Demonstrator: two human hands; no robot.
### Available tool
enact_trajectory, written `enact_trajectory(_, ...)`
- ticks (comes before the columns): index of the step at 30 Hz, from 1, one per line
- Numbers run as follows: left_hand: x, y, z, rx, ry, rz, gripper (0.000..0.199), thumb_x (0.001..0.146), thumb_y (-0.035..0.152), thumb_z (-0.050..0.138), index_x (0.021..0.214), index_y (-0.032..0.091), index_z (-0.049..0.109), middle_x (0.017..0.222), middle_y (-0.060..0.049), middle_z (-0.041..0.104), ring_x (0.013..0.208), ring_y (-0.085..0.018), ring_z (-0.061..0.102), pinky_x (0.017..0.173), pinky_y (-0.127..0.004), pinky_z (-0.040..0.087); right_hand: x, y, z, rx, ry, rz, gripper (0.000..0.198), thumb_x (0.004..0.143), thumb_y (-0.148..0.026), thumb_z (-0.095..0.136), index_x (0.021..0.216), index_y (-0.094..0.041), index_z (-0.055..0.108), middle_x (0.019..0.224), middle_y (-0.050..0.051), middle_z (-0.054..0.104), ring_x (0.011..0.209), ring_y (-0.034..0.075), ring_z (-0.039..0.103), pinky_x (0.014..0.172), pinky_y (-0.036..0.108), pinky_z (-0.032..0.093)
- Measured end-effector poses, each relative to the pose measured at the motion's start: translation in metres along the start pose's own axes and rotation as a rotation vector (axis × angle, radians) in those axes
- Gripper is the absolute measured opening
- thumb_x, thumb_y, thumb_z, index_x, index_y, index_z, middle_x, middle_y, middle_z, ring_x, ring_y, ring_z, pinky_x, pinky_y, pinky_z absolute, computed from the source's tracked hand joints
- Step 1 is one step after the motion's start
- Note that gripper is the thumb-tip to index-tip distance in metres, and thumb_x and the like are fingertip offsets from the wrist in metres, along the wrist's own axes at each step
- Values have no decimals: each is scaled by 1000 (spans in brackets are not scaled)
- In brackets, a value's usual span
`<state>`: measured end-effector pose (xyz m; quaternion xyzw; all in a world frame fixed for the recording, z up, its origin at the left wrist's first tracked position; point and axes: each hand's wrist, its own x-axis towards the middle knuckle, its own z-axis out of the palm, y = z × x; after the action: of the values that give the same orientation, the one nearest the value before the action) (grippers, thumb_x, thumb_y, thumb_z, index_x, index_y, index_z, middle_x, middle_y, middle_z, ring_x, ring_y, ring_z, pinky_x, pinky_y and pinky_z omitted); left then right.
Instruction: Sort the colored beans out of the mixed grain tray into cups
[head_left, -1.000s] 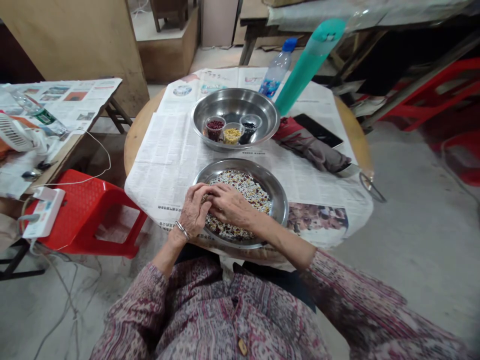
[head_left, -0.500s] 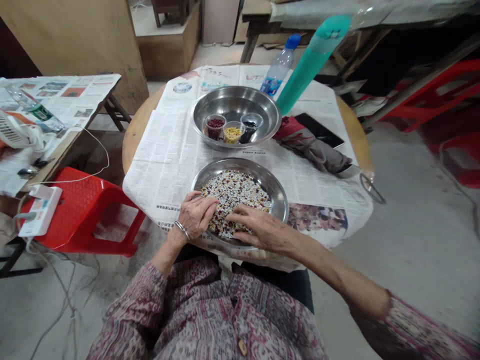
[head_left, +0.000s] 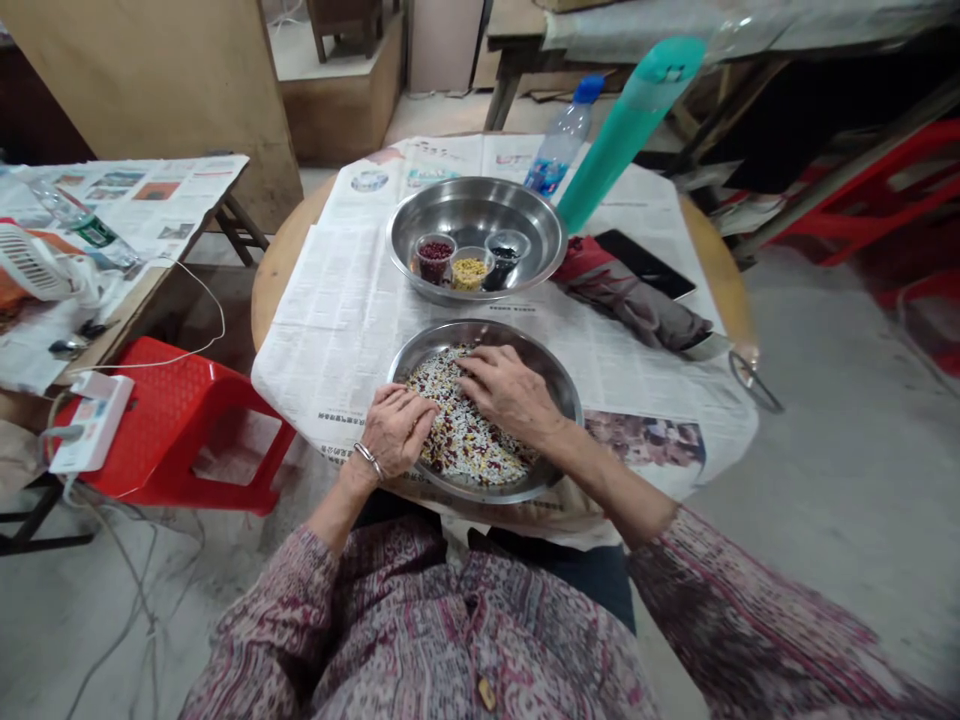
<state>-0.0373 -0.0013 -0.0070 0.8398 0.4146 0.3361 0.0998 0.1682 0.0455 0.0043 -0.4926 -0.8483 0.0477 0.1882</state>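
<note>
A steel basin near the table's front edge holds a loose mix of white grains and red, yellow and black beans. My left hand, with a bracelet at the wrist, grips its left rim, thumb on the inner side. Over the far part of the mix is my right hand, palm down, fingers apart and their tips in the grains. Behind stands a second steel basin with three clear cups: red beans, yellow beans and black beans.
Newspaper covers the round table. At the back right stand a water bottle and a tall green cylinder. A folded umbrella and a dark phone-like slab lie to the right. A red stool bears a power strip.
My right hand has swept away from my body, from the near side of the mix to its far side, and the grains have shifted. My left hand stays at the rim.
</note>
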Motion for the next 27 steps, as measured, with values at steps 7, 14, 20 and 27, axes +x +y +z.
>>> enact_trajectory(7,-1,-1,1,-10,-1,-7,22,99,24,42,91,19,61,85,-2,71,82,-16,64,99,-38,40,-18,-7,-6,51,-122,-260,24,96,-25,46,105,-20,68,114,11,64,109,26,53,93,44,48)
enact_trajectory(14,-1,-1,1,-22,-2,-25,24,100,25,40,91,20,62,84,-1,70,82,-15,64,99,-38,40,-51,13,-20,35,-112,-7,22,93,-19,46,98,-19,67,101,12,65,97,26,58,87,43,51)
enact_trajectory(20,-1,-1,1,-21,5,-15,23,100,24,40,91,19,61,84,-1,70,82,-15,64,98,-37,40,-63,-32,-6,213,-173,-149,23,93,-13,44,106,-19,63,100,9,63,94,21,60,83,37,55)
enact_trajectory(27,-3,-3,3,-51,24,-60,18,99,25,42,98,19,59,92,-3,70,90,-17,64,100,-38,42,-23,-34,7,269,-68,-184,25,92,-10,43,104,-19,63,105,11,63,103,23,57,90,41,53)
